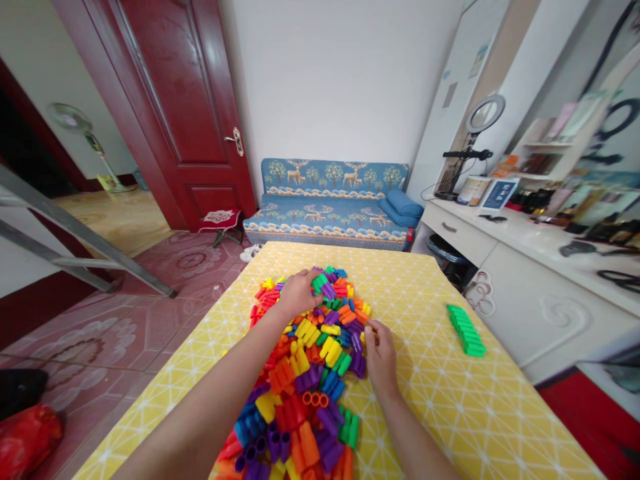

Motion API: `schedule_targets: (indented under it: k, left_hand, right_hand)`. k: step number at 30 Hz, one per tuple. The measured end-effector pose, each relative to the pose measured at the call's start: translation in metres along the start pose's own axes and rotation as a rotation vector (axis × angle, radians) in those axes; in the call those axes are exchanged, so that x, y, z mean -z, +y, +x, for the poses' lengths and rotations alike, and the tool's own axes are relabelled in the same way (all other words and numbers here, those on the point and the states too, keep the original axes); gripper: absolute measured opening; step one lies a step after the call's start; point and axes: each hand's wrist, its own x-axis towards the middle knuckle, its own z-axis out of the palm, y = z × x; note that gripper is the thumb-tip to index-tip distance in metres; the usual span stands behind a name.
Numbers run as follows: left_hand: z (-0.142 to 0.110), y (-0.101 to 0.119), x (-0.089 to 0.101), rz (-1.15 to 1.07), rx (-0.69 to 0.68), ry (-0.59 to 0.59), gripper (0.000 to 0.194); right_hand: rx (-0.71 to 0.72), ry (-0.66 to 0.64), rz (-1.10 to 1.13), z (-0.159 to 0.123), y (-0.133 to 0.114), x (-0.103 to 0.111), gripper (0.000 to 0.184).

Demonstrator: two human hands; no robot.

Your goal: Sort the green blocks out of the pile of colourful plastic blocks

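A heap of coloured plastic tube pieces (283, 375) spreads over the yellow-patterned desk (415, 300). The person's 2 hands are apart: the right hand (382, 353) is at the heap's right edge, fingers curled. Farther right lies 1 green row (466, 330). The left hand (299, 293) reaches over the heap's far part; whether either grips anything cannot be told. Beyond stands 1 blue sofa (325, 213).

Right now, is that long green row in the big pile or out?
Out: the green row lies on the tablecloth, clearly apart from the pile.
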Motion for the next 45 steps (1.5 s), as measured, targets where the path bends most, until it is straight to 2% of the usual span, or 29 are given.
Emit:
schedule_targets:
  k: [3, 5, 8, 10, 12, 16, 19, 24, 27, 30, 34, 38, 45]
  left_hand:
    - [-0.035, 0.01, 0.009, -0.145, 0.047, 0.212, 0.048]
    - [-0.062, 0.019, 0.008, -0.247, 0.087, 0.306, 0.046]
    - [-0.096, 0.03, -0.001, -0.347, 0.137, 0.318, 0.042]
    - [-0.11, 0.035, -0.008, -0.405, 0.149, 0.302, 0.039]
    - [-0.119, 0.036, -0.013, -0.485, 0.125, 0.296, 0.038]
    - [-0.128, 0.034, -0.017, -0.64, 0.039, 0.235, 0.04]
    - [-0.13, 0.032, -0.018, -0.733, 0.062, 0.223, 0.028]
    - [-0.132, 0.025, -0.022, -0.88, 0.32, 0.503, 0.022]
    - [-0.133, 0.017, -0.025, -0.962, 0.385, 0.573, 0.024]
    - [-0.135, 0.014, -0.027, -0.938, 0.35, 0.608, 0.025]
    - [-0.137, 0.018, -0.025, -0.752, 0.222, 0.594, 0.021]
    - [-0.137, 0.023, -0.022, -0.63, 0.02, 0.504, 0.019]
    - [-0.138, 0.024, -0.023, -0.509, -0.024, 0.473, 0.023]
  right_hand:
    - [0.156, 0.018, -0.023, -0.002, -0.012, 0.003, 0.028]
    - [0.28, -0.014, -0.024, -0.007, -0.027, 0.004, 0.028]
    - [0.357, -0.104, 0.019, -0.016, -0.051, 0.0, 0.036]
    - [0.31, -0.156, 0.061, -0.023, -0.064, -0.008, 0.043]
    - [0.255, -0.177, 0.076, -0.029, -0.071, -0.019, 0.039]
    - [0.235, -0.116, 0.049, -0.036, -0.072, -0.032, 0.022]
    - [0.27, -0.083, 0.042, -0.04, -0.071, -0.033, 0.02]
    - [0.256, -0.044, 0.02, -0.038, -0.074, -0.026, 0.021]
    - [0.301, -0.164, -0.02, -0.036, -0.081, -0.024, 0.019]
    - [0.374, -0.292, -0.047, -0.036, -0.09, -0.025, 0.016]
    - [0.389, -0.196, -0.068, -0.039, -0.1, -0.026, 0.039]
    - [0.488, -0.229, -0.115, -0.037, -0.109, -0.024, 0.046]
    - [0.494, -0.241, -0.186, -0.034, -0.118, -0.02, 0.048]
